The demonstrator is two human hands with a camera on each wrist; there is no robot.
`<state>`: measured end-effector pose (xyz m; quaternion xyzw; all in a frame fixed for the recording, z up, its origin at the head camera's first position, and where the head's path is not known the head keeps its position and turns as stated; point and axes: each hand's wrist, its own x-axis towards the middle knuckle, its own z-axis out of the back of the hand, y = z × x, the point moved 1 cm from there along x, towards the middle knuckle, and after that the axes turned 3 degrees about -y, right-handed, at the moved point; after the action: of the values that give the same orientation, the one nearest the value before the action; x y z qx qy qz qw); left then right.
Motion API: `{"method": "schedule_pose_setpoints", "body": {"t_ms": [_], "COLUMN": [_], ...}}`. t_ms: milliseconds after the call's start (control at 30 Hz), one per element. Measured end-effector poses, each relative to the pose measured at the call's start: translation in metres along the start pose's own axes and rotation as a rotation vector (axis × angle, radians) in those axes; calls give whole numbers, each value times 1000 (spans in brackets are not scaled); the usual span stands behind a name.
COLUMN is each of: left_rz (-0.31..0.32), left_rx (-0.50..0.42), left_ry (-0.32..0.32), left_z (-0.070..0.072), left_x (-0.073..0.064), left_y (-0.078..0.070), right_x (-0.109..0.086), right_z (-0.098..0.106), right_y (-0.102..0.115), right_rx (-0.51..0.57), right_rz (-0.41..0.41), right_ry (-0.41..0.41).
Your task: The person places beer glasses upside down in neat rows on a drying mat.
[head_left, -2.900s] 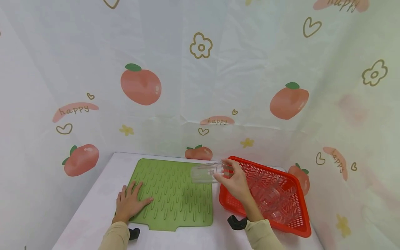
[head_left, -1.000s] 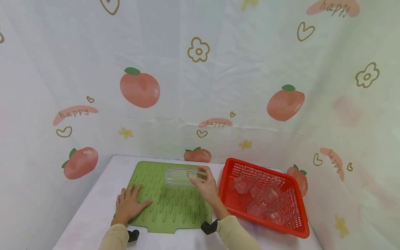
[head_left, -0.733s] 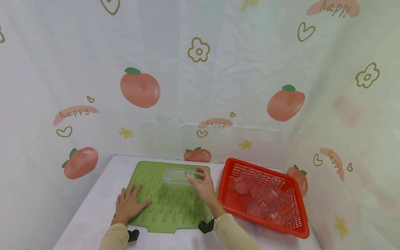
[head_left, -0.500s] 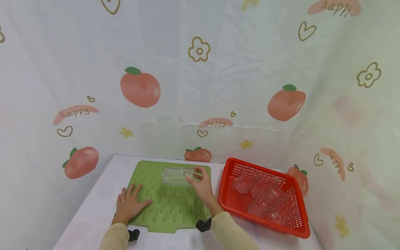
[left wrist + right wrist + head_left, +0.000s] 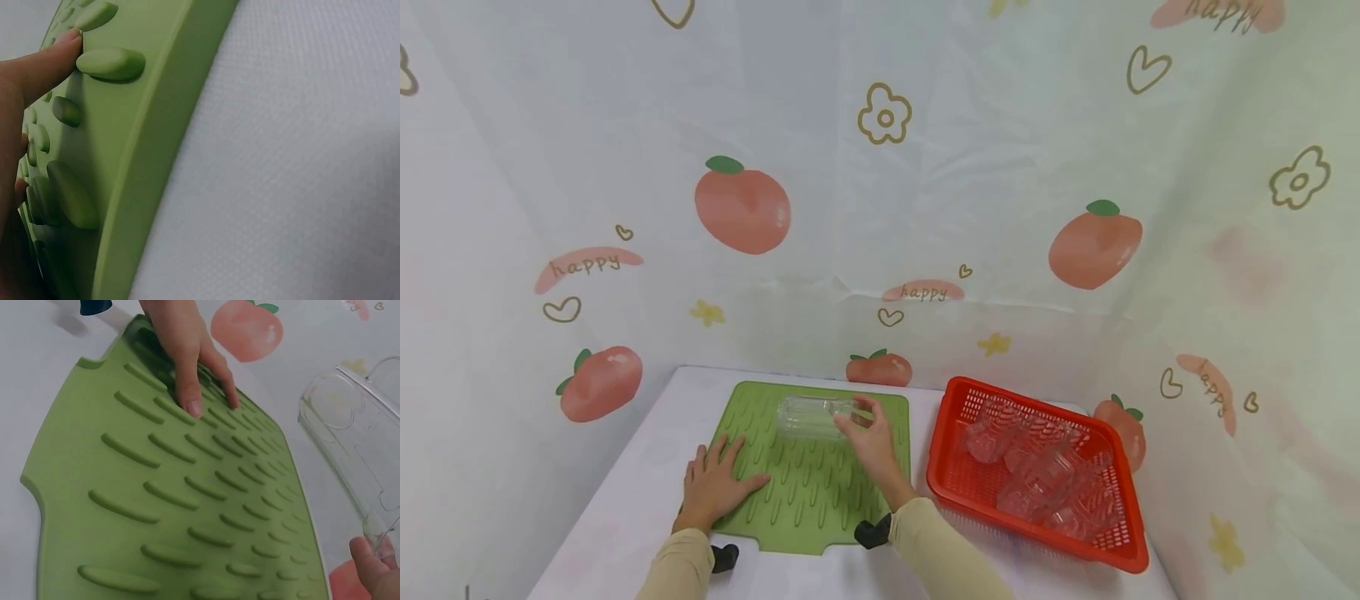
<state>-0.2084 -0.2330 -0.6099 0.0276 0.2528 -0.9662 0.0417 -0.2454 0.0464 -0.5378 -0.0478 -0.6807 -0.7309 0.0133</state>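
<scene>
A clear, transparent cup (image 5: 808, 417) lies sideways in the air over the far part of the green ridged mat (image 5: 820, 521). My right hand (image 5: 874, 442) pinches it near its right end between thumb and fingers. In the right wrist view the cup (image 5: 356, 447) shows a lobed, see-through end, with fingertips at its lower edge. My left hand (image 5: 715, 485) rests on the mat's left side with its fingers spread. In the left wrist view, the left thumb (image 5: 47, 69) touches the mat between its raised ridges.
To the right of the mat stands a red perforated basket (image 5: 970, 502) holding several clear cups (image 5: 1045, 475). Both stand on a white-covered table (image 5: 625, 500). A white curtain (image 5: 835, 208) with fruit prints hangs behind and at the sides.
My right hand has carried the clear cup left, from beside the basket to above the mat, slowing lately. The left hand has stayed on the mat.
</scene>
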Motion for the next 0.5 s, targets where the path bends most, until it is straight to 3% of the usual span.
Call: {"method": "schedule_pose_setpoints", "body": {"t_ms": [500], "left_rz": [-4], "left_rx": [8], "left_ry": [-13], "left_z": [-1], "left_x": [1], "left_y": [2], "right_x": [5], "right_z": [-18], "right_y": [-5], "right_rx": [34], "right_rz": [-25], "right_ry": [-11]}}
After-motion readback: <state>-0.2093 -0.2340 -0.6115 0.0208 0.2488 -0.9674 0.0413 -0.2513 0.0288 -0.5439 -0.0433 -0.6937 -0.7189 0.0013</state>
